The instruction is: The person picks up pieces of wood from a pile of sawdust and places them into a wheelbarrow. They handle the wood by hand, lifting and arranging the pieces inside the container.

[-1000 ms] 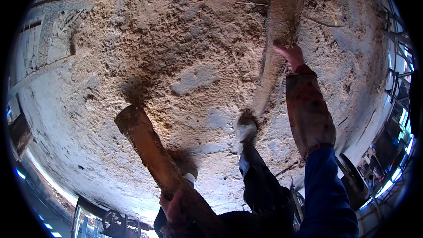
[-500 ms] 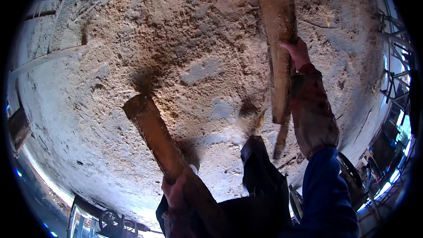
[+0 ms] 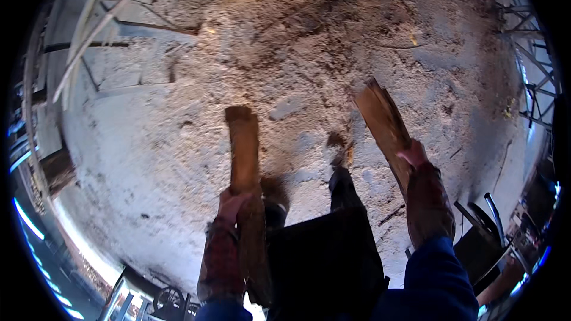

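Head view: left hand (image 3: 234, 203) gripped left board (image 3: 244, 148) mid-length, fingers closed round left edge, tips unclear. Board's long axis ran nearly straight ahead. Right hand (image 3: 414, 153) clasped right board (image 3: 383, 120) along right edge, fingertips hidden; long axis slanted forward-left, far end angling toward left board. Boards well apart, above littered floor (image 3: 297, 166).

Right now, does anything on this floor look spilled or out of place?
Yes: brown crumbly debris, perhaps sawdust, lies unevenly over the paler floor, mostly beyond the wood pieces in the left hand and right hand, so it looks spilled.
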Motion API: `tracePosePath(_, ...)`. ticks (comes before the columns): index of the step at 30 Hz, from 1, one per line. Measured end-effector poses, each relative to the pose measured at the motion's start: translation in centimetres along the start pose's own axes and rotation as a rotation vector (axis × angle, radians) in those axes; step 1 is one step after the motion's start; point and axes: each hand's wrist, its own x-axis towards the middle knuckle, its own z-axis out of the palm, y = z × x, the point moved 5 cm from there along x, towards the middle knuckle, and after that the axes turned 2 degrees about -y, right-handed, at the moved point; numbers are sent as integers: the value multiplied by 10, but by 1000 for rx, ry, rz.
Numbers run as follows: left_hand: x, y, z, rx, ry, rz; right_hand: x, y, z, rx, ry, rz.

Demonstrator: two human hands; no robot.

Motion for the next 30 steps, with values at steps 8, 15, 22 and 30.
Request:
tracePosePath(8, -115, 132, 38, 635, -3, 240, -226, 66, -21, 17, 18, 208)
tracePosePath(15, -165, 117, 64, 725, -153, 268, -359, 86, -16, 268, 49, 296)
tracePosePath(22, -195, 75, 30, 903, -352, 227, -534, 82, 23, 526, 251, 391)
tracePosePath(30, -287, 53, -2, 1210, -282, 238, -678, 81, 42, 796, 473, 504)
